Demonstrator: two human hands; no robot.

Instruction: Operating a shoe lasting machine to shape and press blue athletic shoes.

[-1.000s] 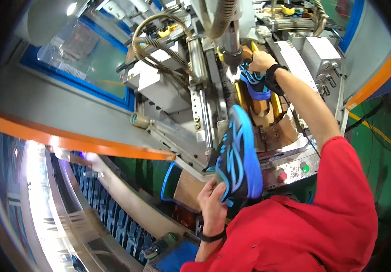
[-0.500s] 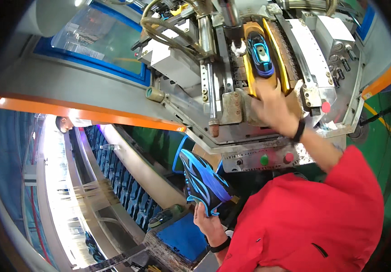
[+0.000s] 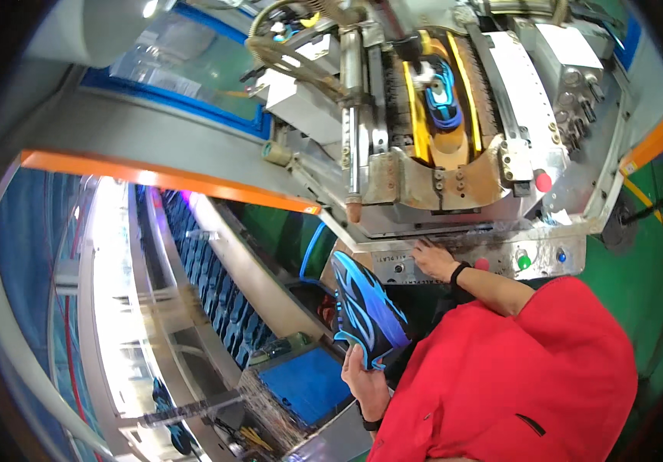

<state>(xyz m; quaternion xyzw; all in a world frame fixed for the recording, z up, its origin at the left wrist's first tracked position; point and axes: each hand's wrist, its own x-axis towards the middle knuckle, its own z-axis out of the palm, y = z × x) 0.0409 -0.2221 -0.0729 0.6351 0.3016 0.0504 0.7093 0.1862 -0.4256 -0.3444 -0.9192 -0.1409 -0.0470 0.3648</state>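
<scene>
The left hand [image 3: 364,379] is grasping a blue shoe [image 3: 366,312], while the right hand [image 3: 434,260], fingers extended, is pressing on the machine's control panel [image 3: 470,262].

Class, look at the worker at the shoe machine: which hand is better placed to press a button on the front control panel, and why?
The right hand: it already rests on the control panel beside the green button. The left hand is lower down, its grip full with a blue shoe.

Your red sleeve [image 3: 516,377] hides the heel of the blue shoe [image 3: 366,312]; the second shoe [image 3: 443,96] sits half hidden inside the machine [image 3: 501,77], details too small.
</scene>
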